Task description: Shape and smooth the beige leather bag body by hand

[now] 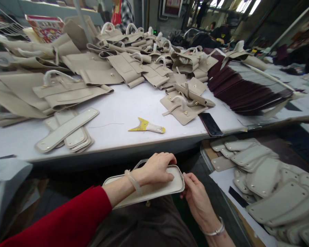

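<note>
A beige handbag (pixel 144 193) rests on my lap with its cream, round-cornered panel (pixel 175 176) facing up. Across that panel lies my left hand (pixel 158 168), its fingers curled over the far edge and its thumb on the surface. At the panel's right end, my right hand (pixel 194 188) pinches the rim between thumb and fingers. Part of a handle shows behind my left wrist. Beyond the bag, on the white table (pixel 113 137), lies a yellow forked tool (pixel 146 126) with a white-wrapped grip.
Several beige bags (pixel 128 67) are heaped across the table. Stacked cream panels (pixel 67 132) lie at left, more riveted panels (pixel 273 185) at right. A phone (pixel 210 124) sits near the table edge, by dark maroon sheets (pixel 242 89). A person (pixel 123 15) stands behind.
</note>
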Available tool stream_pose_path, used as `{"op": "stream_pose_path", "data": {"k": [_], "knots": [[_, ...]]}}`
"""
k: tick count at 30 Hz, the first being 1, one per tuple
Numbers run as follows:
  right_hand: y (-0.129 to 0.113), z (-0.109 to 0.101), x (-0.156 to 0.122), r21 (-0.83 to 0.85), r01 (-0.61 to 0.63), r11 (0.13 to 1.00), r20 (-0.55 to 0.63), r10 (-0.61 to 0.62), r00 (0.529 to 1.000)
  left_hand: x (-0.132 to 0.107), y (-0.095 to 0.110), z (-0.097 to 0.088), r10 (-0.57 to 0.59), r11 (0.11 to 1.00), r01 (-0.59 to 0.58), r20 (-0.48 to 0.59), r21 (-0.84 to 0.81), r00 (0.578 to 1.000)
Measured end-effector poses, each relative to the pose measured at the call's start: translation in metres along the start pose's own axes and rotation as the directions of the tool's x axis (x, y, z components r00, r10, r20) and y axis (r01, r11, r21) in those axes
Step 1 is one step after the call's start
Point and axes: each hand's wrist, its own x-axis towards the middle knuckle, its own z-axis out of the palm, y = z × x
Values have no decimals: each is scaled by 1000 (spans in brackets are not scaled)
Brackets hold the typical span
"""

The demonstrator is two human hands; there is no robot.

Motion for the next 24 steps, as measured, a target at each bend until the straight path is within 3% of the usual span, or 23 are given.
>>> {"op": "stream_pose_path", "data": {"k": [4, 8, 15, 20, 24], "knots": [[-2, 3, 3, 167, -133, 977, 121, 113, 986, 6, -1, 0, -200, 950, 230, 155, -212, 967], [0, -6, 10, 180, -156, 971, 209, 117, 971, 16, -3, -2, -242, 934, 290, 228, -209, 943], [21, 0, 43, 236, -337, 911, 304, 260, 916, 21, 0, -3, -221, 949, 266, 239, -173, 945], [20, 13, 47, 322, -311, 894, 343, 196, 919, 19, 1, 0, -154, 964, 193, 213, -180, 965], [19, 13, 38, 339, -329, 881, 326, 218, 920, 21, 4, 1, -148, 961, 196, 241, -193, 959]]}}
